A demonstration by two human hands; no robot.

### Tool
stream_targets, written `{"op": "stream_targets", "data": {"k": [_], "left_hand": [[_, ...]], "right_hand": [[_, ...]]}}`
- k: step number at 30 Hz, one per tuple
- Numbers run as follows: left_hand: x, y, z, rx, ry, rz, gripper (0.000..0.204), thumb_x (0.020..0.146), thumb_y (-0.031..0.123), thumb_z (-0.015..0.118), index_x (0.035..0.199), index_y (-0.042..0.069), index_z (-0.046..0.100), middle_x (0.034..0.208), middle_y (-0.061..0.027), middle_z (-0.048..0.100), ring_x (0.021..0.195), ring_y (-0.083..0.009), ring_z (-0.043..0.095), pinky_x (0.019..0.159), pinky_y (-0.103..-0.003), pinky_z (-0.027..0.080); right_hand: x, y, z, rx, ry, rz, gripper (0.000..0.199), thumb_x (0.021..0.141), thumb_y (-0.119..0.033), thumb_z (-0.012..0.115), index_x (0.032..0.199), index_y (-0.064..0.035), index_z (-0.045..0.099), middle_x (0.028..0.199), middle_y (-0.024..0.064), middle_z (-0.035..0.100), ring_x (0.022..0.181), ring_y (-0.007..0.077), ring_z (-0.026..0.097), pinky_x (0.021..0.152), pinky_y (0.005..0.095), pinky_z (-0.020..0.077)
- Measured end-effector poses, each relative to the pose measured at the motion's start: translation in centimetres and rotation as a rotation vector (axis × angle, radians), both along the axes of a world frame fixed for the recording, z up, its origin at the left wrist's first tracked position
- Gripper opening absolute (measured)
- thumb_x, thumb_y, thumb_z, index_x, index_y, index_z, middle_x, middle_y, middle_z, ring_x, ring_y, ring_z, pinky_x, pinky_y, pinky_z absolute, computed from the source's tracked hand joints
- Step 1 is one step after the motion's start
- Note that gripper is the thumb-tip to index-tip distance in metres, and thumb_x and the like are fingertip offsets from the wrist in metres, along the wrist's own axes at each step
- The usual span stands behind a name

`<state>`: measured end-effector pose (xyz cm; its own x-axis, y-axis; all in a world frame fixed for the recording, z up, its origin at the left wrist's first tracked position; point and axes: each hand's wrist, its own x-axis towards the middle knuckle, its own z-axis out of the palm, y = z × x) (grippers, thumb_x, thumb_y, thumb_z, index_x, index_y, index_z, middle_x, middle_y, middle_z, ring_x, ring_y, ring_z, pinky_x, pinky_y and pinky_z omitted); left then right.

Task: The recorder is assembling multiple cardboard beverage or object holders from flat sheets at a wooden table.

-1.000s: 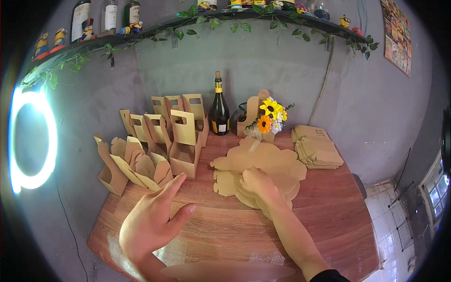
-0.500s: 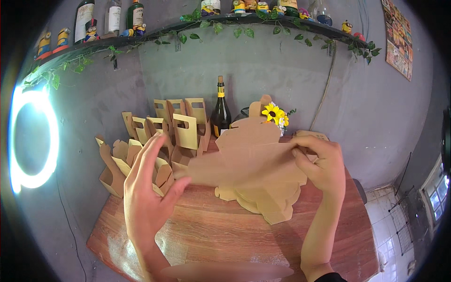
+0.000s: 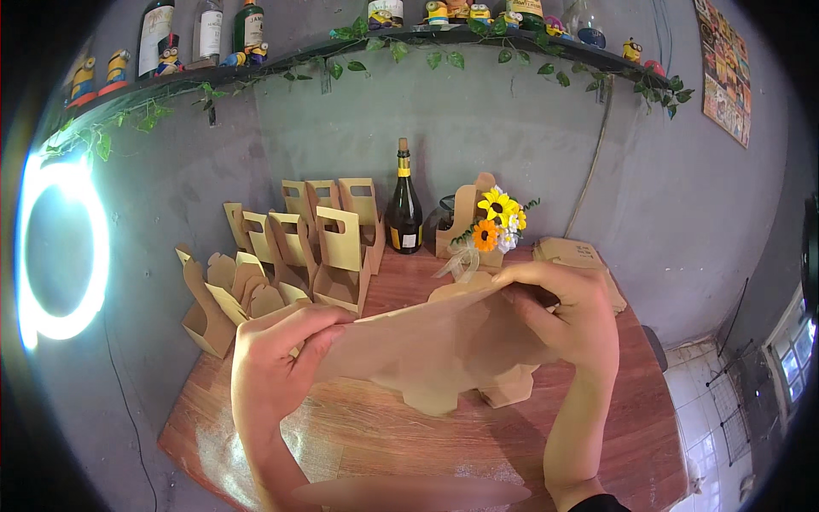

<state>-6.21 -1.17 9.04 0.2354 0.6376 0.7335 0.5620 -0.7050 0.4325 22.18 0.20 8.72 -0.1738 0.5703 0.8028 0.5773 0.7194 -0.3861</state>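
Between my hands, above the table, is a flat brown cardboard blank (image 3: 401, 346), blurred by motion. My left hand (image 3: 277, 358) pinches its left end between thumb and fingers. At its upper right edge, my right hand (image 3: 559, 311) grips it, the thumb on the near side. Below and behind lie more cardboard blanks (image 3: 509, 388) on the wooden table, mostly hidden by the held one. Left of them stand several assembled cardboard carriers (image 3: 339, 247) with cut-out handles, and a few open cardboard boxes (image 3: 209, 320) close to my left hand.
Behind the blank stand a dark corked bottle (image 3: 404, 209) and a carrier with yellow and orange flowers (image 3: 497, 209). Folded cardboard (image 3: 567, 250) lies at the back right of the wooden table (image 3: 384, 444). A ring light (image 3: 101, 256) glows at left; a shelf (image 3: 299, 64) runs above.
My left hand, open and apart from the blank before, has closed on its left end. The blank's upper flap has tipped down, uncovering the flowers and the carrier behind.
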Motion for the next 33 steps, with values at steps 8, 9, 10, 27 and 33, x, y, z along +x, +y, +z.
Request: {"op": "stream_targets", "data": {"k": [8, 9, 10, 27, 33], "left_hand": [[0.7, 1.6, -0.9, 0.258, -0.067, 0.194, 0.024, 0.078, -0.011, 0.058, 0.098, 0.0, 0.067, 0.099, -0.0131, 0.067, 0.094, -0.0267, 0.065, 0.081, -0.033, 0.051], [1.4, 1.8, -0.9, 0.262, -0.068, 0.189, 0.024, 0.078, -0.011, 0.058, 0.098, 0.0, 0.067, 0.099, -0.0131, 0.067, 0.094, -0.0267, 0.065, 0.081, -0.033, 0.051], [2.4, 2.1, -0.9, 0.443, -0.145, 0.349, 0.026, 0.079, -0.009, 0.058, 0.102, -0.001, 0.065, 0.102, -0.0143, 0.066, 0.097, -0.0275, 0.064, 0.083, -0.034, 0.051], [2.1, 1.2, -3.2, -0.301, -1.225, -1.216, 0.053, 0.102, 0.04, 0.032, 0.136, 0.0, 0.036, 0.131, -0.0131, 0.05, 0.114, -0.0259, 0.056, 0.087, -0.04, 0.053], [3.8, 0.2, -2.2, -0.23, -0.647, -0.609, 0.048, 0.092, 0.009, 0.057, 0.132, -0.006, 0.036, 0.126, -0.0152, 0.052, 0.111, -0.0204, 0.055, 0.091, -0.033, 0.046]], "right_hand": [[-0.9, -1.1, 0.7, -0.507, 0.031, 0.133, 0.032, 0.077, 0.003, 0.058, 0.104, -0.0065, 0.07, 0.078, 0.0063, 0.07, 0.058, 0.0118, 0.059, 0.057, 0.0266, 0.0473], [-1.5, -0.8, 0.4, -0.384, 0.157, 0.099, 0.03, 0.077, 0.002, 0.058, 0.103, -0.0061, 0.071, 0.076, 0.0065, 0.07, 0.056, 0.0113, 0.057, 0.056, 0.0258, 0.0466], [-2.1, -0.7, 0.2, -0.258, 0.281, 0.066, 0.029, 0.077, 0.002, 0.058, 0.101, -0.0057, 0.072, 0.073, 0.0066, 0.07, 0.053, 0.0108, 0.056, 0.055, 0.0251, 0.0458], [-5.4, 2.7, -2.7, 0.811, 0.135, -0.205, 0.028, 0.073, 0.009, 0.064, 0.094, -0.0063, 0.075, 0.103, 0.0192, 0.068, 0.071, 0.02, 0.066, 0.055, 0.0241, 0.0501], [-5.1, 2.2, -2.5, 0.776, 0.072, -0.244, 0.034, 0.076, 0.012, 0.057, 0.104, -0.0011, 0.071, 0.106, 0.0211, 0.067, 0.082, 0.0245, 0.07, 0.065, 0.0261, 0.0546]]}}
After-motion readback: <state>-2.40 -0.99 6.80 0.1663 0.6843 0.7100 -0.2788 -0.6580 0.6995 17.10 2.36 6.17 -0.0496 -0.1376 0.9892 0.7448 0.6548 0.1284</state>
